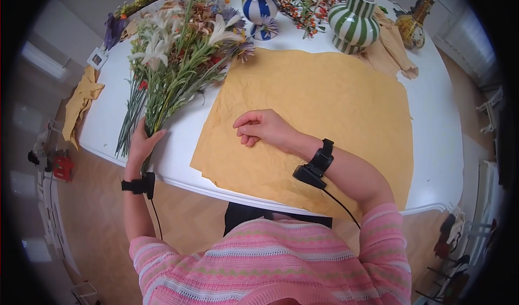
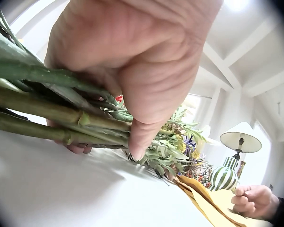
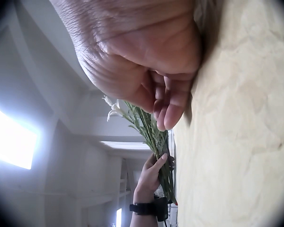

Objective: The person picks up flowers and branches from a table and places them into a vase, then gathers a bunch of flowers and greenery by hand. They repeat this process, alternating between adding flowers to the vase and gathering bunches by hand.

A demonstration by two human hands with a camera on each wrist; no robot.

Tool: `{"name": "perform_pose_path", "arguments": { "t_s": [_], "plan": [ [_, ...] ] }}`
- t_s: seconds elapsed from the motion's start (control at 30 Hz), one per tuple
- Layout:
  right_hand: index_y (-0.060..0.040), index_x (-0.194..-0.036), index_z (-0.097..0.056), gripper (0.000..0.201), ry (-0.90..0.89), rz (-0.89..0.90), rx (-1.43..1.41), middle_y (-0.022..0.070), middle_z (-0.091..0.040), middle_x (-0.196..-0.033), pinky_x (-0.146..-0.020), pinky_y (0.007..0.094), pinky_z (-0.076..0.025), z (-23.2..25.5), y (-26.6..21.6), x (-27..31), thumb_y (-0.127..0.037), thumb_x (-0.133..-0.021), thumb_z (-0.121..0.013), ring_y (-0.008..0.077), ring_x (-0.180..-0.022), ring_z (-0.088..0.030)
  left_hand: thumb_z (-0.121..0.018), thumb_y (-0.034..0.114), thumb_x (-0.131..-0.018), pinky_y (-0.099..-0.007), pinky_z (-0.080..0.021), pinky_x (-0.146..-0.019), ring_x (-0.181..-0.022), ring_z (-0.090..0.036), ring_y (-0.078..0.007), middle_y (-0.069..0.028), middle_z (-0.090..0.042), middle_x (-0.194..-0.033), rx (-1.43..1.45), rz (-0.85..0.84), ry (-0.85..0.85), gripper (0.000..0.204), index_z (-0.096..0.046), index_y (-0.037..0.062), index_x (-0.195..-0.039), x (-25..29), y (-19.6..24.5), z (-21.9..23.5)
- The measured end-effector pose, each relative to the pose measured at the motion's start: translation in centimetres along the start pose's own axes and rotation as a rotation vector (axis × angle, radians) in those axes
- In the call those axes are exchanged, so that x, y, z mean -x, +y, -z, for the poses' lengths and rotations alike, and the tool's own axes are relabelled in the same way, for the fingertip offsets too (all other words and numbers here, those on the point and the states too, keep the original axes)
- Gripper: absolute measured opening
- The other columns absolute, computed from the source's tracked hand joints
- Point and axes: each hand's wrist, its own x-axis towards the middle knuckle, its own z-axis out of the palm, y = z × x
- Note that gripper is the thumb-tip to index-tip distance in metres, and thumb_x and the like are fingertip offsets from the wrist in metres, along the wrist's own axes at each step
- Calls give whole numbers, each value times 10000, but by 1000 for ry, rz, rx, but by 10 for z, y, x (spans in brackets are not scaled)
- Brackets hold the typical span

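Note:
A large bouquet [image 1: 178, 56] with white lilies and purple, red and orange blooms lies at the left of the table, its stems pointing toward the near edge. My left hand [image 1: 143, 145] grips the green stems [image 2: 61, 111], thumb on one side and fingers wrapped beneath. In the left wrist view the stems pass under the palm, close over the white tabletop. Low over a wide sheet of crinkled yellow wrapping paper [image 1: 324, 99] is my right hand [image 1: 266, 128], its fingers loosely curled and holding nothing. In the right wrist view that hand [image 3: 146, 61] has its side against the paper.
Behind the paper stand a blue-and-white striped vase [image 1: 259, 8] and a green-and-white striped vase [image 1: 354, 24]. Orange-berried sprigs [image 1: 308, 13] lie between them. Brown paper [image 1: 392, 45] is crumpled at the right, near an amber bottle [image 1: 415, 21]. Yellow paper [image 1: 81, 102] hangs over the left edge.

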Motion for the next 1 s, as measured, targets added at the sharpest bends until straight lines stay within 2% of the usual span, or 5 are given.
{"name": "perform_pose_path", "arguments": {
  "t_s": [0.13,0.37,0.77,0.87,1.0],
  "plan": [
    [16,-1069,-629,199,-5,-10,-8,65,-650,-889,-670,248,-538,-2,0,0,-101,-910,-613,127,-754,-641,-799,284,-782,-310,-437,-953,-1095,-573,-199,-174,-598,-1227,160,49,-59,838,-361,-69,-1403,-2,-10,1],
    [22,-1092,-623,217,19,-10,15,52,-642,-891,-686,237,-532,-2,-3,1,-107,-918,-604,115,-768,-636,-769,252,-803,-301,-460,-865,-1004,-563,-180,-155,-592,-1161,129,-89,-3,845,-305,-32,-1450,11,5,8],
    [22,-1092,-620,193,17,-22,-12,56,-641,-910,-695,238,-538,-2,-4,1,-88,-938,-582,122,-762,-645,-721,268,-849,-325,-466,-860,-953,-582,-196,-168,-629,-1105,28,44,1,759,-333,10,-1448,18,16,13],
    [20,-1085,-622,176,15,-22,-16,62,-642,-912,-704,242,-545,-3,-6,1,-75,-945,-575,128,-763,-647,-707,277,-863,-336,-466,-861,-958,-588,-219,-185,-626,-1095,86,41,-5,729,-347,16,-1441,16,2,8],
    [24,-1088,-621,179,15,-15,-10,63,-643,-913,-707,242,-545,-3,-5,1,-73,-944,-573,129,-766,-648,-675,263,-892,-373,-468,-892,-1020,-623,-349,-254,-633,-1114,-43,-50,64,641,-385,-18,-1390,12,-6,3]
  ]
}}
